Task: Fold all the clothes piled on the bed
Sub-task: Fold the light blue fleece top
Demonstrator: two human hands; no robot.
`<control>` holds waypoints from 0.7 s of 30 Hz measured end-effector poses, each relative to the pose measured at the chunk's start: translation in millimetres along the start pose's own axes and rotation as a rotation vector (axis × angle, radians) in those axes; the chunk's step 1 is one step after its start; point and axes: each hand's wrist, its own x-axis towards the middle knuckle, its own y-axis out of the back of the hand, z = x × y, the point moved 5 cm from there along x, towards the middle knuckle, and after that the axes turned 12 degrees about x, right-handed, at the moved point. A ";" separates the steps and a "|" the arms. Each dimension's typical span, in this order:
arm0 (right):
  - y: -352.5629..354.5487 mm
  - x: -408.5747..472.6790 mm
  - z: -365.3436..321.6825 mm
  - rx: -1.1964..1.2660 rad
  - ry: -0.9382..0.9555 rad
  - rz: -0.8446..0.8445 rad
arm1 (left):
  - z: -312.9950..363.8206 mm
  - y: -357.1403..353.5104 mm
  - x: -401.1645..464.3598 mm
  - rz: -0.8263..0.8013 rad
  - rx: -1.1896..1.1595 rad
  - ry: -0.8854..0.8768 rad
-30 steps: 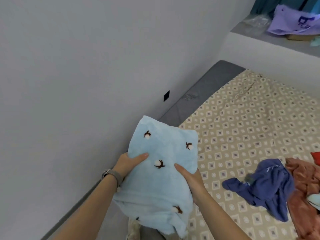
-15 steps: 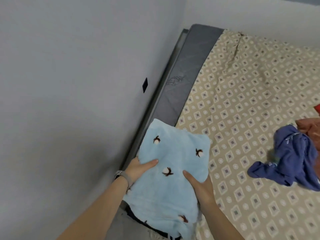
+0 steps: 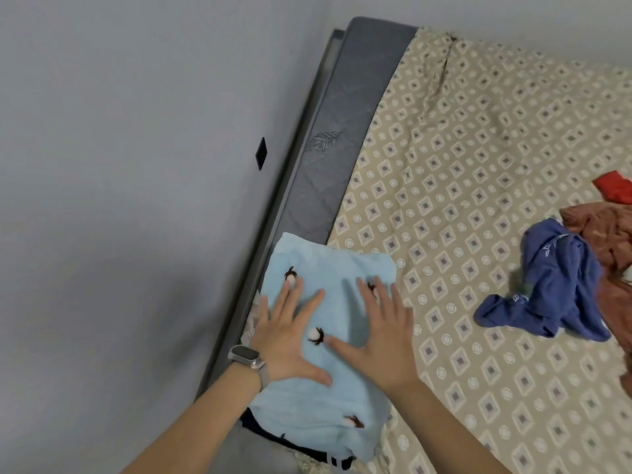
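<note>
**Q:** Where does the work stand, and how are the hands set?

**A:** I have the folded blue cloth [image 3: 328,340] lying on a stack at the bed's [image 3: 461,186] left edge, partly over the grey mattress border [image 3: 328,159] beside the wall [image 3: 119,165]. My left hand [image 3: 290,336] and right hand [image 3: 379,333] both lie flat on it, fingers [image 3: 364,295] spread and straight, pressing, pinching nothing. A watch [image 3: 244,357] sits on the left wrist.

**Q:** What could go wrong from here?

**A:** I judge the stack's position the main risk. It sits at the very edge, near the gap along the wall; a push toward the left could slide the cloth, or the dark garment [image 3: 290,446] under it, off the bed. Uneven pressure could also shift the top layer and open the fold. The cloth looks soft and thick, so it may spring up once I lift off.

**Q:** What remains?

**A:** A navy garment [image 3: 554,289], a rust garment [image 3: 605,234] and a red piece [image 3: 615,189] lie unfolded, well apart to the right.

**Q:** What is hard to make out?

**A:** The stack beneath the cloth is mostly covered; I cannot count its items. The rust and red pieces are cut off by the frame's right edge, so more clothes may lie beyond. The small black mark [image 3: 261,153] on the wall I cannot identify.
</note>
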 end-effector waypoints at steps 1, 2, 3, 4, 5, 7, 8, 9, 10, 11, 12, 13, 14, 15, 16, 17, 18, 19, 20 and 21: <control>-11.6 0.7 5.3 -0.065 0.006 -0.080 | 5.5 -7.2 6.1 -0.039 0.039 -0.013; -21.3 0.8 14.1 -0.107 -0.004 -0.124 | 9.8 -14.1 12.6 -0.060 0.049 -0.006; -27.5 0.6 24.3 -0.123 -0.028 -0.135 | 13.3 -20.3 18.7 -0.073 0.049 0.011; -31.7 1.4 36.1 -0.124 -0.055 -0.127 | 16.4 -26.7 24.1 -0.077 0.041 0.030; -35.6 3.9 46.4 -0.110 -0.076 -0.114 | 17.6 -31.6 28.6 -0.070 0.037 0.050; -45.8 12.8 62.6 -0.076 -0.082 -0.090 | 15.6 -42.1 37.8 -0.054 0.038 0.090; -50.1 17.8 68.1 -0.056 -0.066 -0.070 | 14.7 -45.8 42.1 -0.043 0.040 0.107; -54.3 22.3 73.2 -0.037 -0.050 -0.046 | 13.2 -50.8 46.5 -0.032 0.041 0.117; -58.5 25.9 79.5 -0.020 -0.037 -0.025 | 12.0 -57.1 50.8 -0.022 0.041 0.124; -62.9 28.1 86.3 -0.005 -0.024 -0.010 | 11.2 -64.2 54.6 0.000 0.039 0.134; -68.0 29.3 93.2 0.012 -0.014 -0.003 | 10.2 -70.1 58.0 0.039 0.026 0.143; -73.0 29.6 99.4 0.027 -0.008 0.005 | 9.2 -76.1 60.7 0.071 -0.004 0.145; -77.3 30.0 105.2 0.042 -0.005 0.017 | 9.0 -82.3 63.4 0.078 -0.043 0.131; -80.6 30.8 110.6 0.056 -0.001 0.036 | 9.7 -88.3 66.6 0.075 -0.066 0.106; -83.1 31.6 115.7 0.068 0.002 0.057 | 10.5 -93.6 69.8 0.074 -0.067 0.085; -84.9 32.6 120.0 0.080 0.004 0.074 | 11.2 -96.6 72.9 0.072 -0.062 0.071; -85.6 33.5 122.4 0.094 0.003 0.082 | 11.3 -96.9 75.4 0.082 -0.061 0.065; -85.8 34.0 123.6 0.106 0.003 0.084 | 10.6 -97.5 77.5 0.095 -0.062 0.062; -85.6 34.0 123.5 0.115 0.002 0.078 | 10.0 -97.2 78.1 0.102 -0.059 0.060; -85.2 33.3 121.8 0.120 0.003 0.068 | 9.7 -96.2 76.5 0.100 -0.056 0.059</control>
